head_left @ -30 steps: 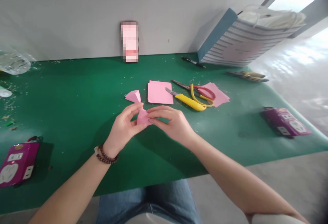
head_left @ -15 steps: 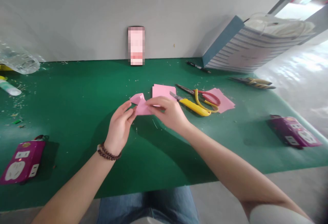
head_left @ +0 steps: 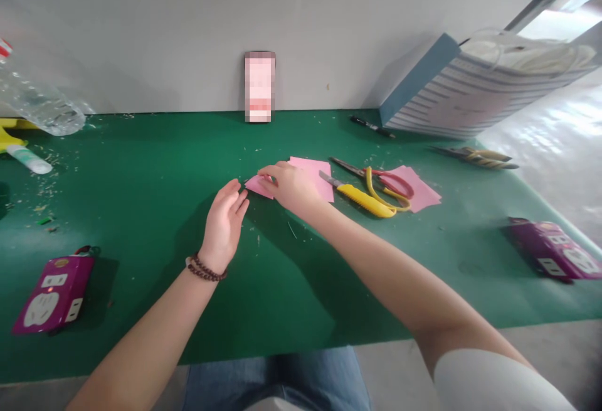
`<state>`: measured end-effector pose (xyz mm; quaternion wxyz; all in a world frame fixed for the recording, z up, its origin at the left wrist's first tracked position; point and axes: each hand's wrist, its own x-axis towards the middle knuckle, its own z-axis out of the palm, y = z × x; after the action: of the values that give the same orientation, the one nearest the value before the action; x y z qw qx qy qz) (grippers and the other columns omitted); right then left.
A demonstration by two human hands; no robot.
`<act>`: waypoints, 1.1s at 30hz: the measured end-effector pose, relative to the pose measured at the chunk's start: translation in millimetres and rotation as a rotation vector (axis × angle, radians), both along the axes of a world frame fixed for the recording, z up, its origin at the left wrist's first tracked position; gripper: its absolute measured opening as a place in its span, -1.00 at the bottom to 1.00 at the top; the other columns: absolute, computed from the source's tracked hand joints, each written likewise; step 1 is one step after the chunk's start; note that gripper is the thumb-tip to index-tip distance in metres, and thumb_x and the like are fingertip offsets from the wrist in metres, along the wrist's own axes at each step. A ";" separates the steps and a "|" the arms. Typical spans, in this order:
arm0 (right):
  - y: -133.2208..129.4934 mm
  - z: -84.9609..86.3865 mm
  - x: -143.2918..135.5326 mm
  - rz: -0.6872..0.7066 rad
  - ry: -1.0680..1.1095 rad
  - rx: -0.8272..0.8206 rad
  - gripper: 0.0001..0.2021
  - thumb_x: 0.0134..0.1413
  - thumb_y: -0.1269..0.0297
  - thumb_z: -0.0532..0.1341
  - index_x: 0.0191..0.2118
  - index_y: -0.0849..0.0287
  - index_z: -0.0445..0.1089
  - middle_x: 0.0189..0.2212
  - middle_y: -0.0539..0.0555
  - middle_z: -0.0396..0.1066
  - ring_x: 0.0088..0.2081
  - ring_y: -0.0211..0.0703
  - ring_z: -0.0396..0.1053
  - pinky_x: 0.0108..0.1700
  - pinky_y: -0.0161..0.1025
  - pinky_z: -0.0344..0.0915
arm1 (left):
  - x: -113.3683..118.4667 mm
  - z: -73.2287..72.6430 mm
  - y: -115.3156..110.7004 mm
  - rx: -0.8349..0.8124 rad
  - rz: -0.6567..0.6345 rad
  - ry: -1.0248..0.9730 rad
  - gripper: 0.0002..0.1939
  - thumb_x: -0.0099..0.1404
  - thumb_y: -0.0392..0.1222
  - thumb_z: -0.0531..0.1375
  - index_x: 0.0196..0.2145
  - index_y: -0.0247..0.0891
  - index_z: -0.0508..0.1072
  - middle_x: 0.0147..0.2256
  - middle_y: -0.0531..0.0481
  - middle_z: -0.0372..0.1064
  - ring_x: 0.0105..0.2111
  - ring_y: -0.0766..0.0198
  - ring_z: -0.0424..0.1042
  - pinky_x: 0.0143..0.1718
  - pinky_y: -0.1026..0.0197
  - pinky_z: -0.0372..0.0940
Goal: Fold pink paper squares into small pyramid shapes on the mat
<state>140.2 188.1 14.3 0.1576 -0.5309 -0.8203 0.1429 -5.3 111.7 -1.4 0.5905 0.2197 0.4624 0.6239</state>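
A folded piece of pink paper [head_left: 258, 186] lies low over the green table, partly covered by the fingers of my right hand [head_left: 292, 186]. Thumb and fingertips of that hand pinch at the paper. Just left of it, my left hand [head_left: 223, 223] is held with its fingers apart and nothing in them, a beaded bracelet on the wrist. Behind my right hand is a stack of pink paper sheets [head_left: 324, 176]. Beside the stack lie a yellow utility knife [head_left: 364, 200] and scissors [head_left: 371, 179] with red and yellow handles. More pink sheets [head_left: 418, 190] are under the scissors' handles.
A phone [head_left: 260, 88] leans on the wall. Right of it are a pen [head_left: 372, 127], a striped paper bag [head_left: 470, 94] and pliers [head_left: 477, 155]. Purple boxes [head_left: 56, 295] with sockets stand at both sides. A plastic bottle [head_left: 42, 100] and glue stick [head_left: 31, 159] are at left.
My left hand has let go of the folded pink paper and opened. My right hand has moved slightly forward and left over the pink paper. The view has shifted a little.
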 end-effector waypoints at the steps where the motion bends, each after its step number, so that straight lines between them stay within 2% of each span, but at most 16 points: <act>1: -0.1 -0.4 -0.5 0.004 -0.011 -0.006 -0.77 0.27 0.23 0.15 -0.05 0.11 0.49 -0.16 0.17 0.45 -0.23 -0.08 0.45 -0.29 -0.24 0.29 | 0.4 0.6 0.9 0.001 -0.012 -0.012 -0.67 0.25 -0.15 0.16 -0.02 -0.19 0.40 0.21 -0.17 0.20 0.20 0.04 0.26 0.23 0.04 0.20; 5: -0.8 -6.2 -7.2 0.008 -0.027 -0.018 -0.73 0.27 0.13 0.15 -0.04 0.11 0.48 -0.13 0.20 0.39 -0.31 -0.12 0.44 -0.35 -0.25 0.28 | 1.4 2.2 3.8 0.005 -0.045 -0.035 -0.64 0.23 -0.11 0.16 -0.02 -0.21 0.40 0.20 -0.21 0.22 0.20 0.01 0.26 0.22 0.01 0.20; 9: -1.2 -6.9 -9.2 -0.004 -0.009 0.006 -0.70 0.26 0.13 0.17 0.00 0.14 0.45 -0.12 0.21 0.38 -0.27 -0.10 0.45 -0.31 -0.24 0.32 | -0.7 2.7 5.0 0.014 -0.057 -0.037 -0.65 0.22 -0.08 0.17 -0.05 -0.23 0.42 0.19 -0.25 0.23 0.20 -0.01 0.27 0.23 0.00 0.19; 11: -0.1 -0.5 3.6 -0.030 0.008 0.039 -0.64 0.24 0.14 0.19 0.10 0.12 0.38 -0.07 0.21 0.38 -0.20 -0.09 0.45 -0.22 -0.22 0.35 | -3.0 2.3 5.0 0.014 -0.050 -0.038 -0.69 0.22 -0.07 0.18 -0.10 -0.21 0.44 0.18 -0.22 0.23 0.20 -0.01 0.27 0.23 0.00 0.18; 13: 0.3 8.0 28.2 -0.063 0.051 0.108 -0.62 0.24 0.21 0.19 0.14 0.11 0.33 -0.01 0.20 0.37 -0.11 -0.09 0.43 -0.11 -0.18 0.36 | -5.2 0.9 4.6 0.022 -0.037 -0.044 -0.72 0.22 -0.08 0.19 -0.12 -0.18 0.45 0.18 -0.18 0.23 0.21 0.01 0.25 0.25 0.01 0.16; 16: -4.0 14.1 73.8 -0.034 0.277 0.273 -0.80 0.18 0.33 0.21 -0.09 0.11 0.48 -0.20 0.09 0.46 -0.20 -0.16 0.44 -0.12 -0.18 0.38 | -5.6 -3.9 3.8 0.082 -0.025 -0.013 -0.77 0.24 -0.09 0.21 -0.16 -0.18 0.49 0.15 -0.15 0.27 0.19 0.01 0.27 0.24 0.00 0.17; 17: -6.8 12.6 86.8 -0.037 0.333 0.294 -0.81 0.15 0.35 0.23 -0.11 0.11 0.49 -0.24 0.07 0.46 -0.26 -0.19 0.43 -0.16 -0.19 0.40 | -4.7 -6.0 3.4 0.103 -0.035 0.015 -0.77 0.25 -0.09 0.20 -0.15 -0.16 0.49 0.13 -0.14 0.29 0.19 0.02 0.28 0.24 -0.01 0.17; 19: -13.6 5.1 104.4 0.007 0.393 0.282 -0.79 0.10 0.37 0.25 -0.11 0.11 0.48 -0.21 0.08 0.48 -0.28 -0.20 0.44 -0.18 -0.18 0.43 | -1.5 -10.4 2.6 0.132 -0.060 0.082 -0.77 0.28 -0.07 0.19 -0.13 -0.13 0.49 0.11 -0.11 0.32 0.19 0.04 0.28 0.24 -0.01 0.18; 23: -25.5 -9.7 108.0 0.137 0.559 0.300 -0.77 0.14 0.37 0.22 -0.08 0.10 0.46 -0.04 0.13 0.46 -0.01 -0.13 0.42 0.00 -0.10 0.41 | 4.6 -16.5 0.6 0.162 -0.073 0.224 -0.74 0.27 -0.08 0.22 -0.08 -0.10 0.47 0.13 -0.08 0.31 0.23 0.07 0.22 0.27 0.03 0.12; 25: -27.7 -10.3 104.3 0.136 0.612 0.349 -0.78 0.16 0.35 0.21 -0.07 0.08 0.45 -0.01 0.13 0.46 0.04 -0.12 0.40 0.05 -0.07 0.39 | 5.7 -16.8 -0.8 0.181 -0.089 0.314 -0.69 0.26 -0.08 0.24 -0.03 -0.10 0.45 0.15 -0.08 0.30 0.25 0.08 0.18 0.29 0.04 0.08; 27: -26.9 -9.5 103.3 0.089 0.556 0.384 -0.75 0.15 0.31 0.24 -0.03 0.06 0.43 0.02 0.13 0.45 0.06 -0.09 0.39 0.09 -0.01 0.36 | 5.9 -15.9 -2.2 0.209 -0.118 0.412 -0.64 0.27 -0.11 0.24 0.03 -0.11 0.43 0.18 -0.08 0.27 0.27 0.09 0.15 0.31 0.03 0.04; 31: -20.9 -18.0 107.1 0.082 0.173 0.280 -0.56 0.05 0.29 0.33 0.09 0.14 0.39 0.07 0.20 0.43 0.13 0.10 0.33 0.17 0.17 0.26 | 5.2 -15.7 -2.4 0.282 -0.202 0.594 -0.64 0.29 -0.17 0.19 0.05 -0.11 0.40 0.22 -0.08 0.22 0.27 0.10 0.14 0.32 -0.03 0.02; 33: -18.6 -25.0 107.9 0.116 0.095 0.227 -0.65 0.06 0.33 0.32 0.01 0.17 0.45 -0.02 0.20 0.50 0.06 0.10 0.40 0.17 0.15 0.25 | 3.9 -17.1 -1.0 0.319 -0.242 0.672 -0.64 0.30 -0.19 0.16 0.06 -0.12 0.39 0.23 -0.08 0.20 0.27 0.10 0.15 0.31 -0.06 0.05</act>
<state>248.1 169.5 -10.7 0.2469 -0.4539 -0.8521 0.0831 -1.3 110.6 -18.5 0.4339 0.5536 0.4981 0.5071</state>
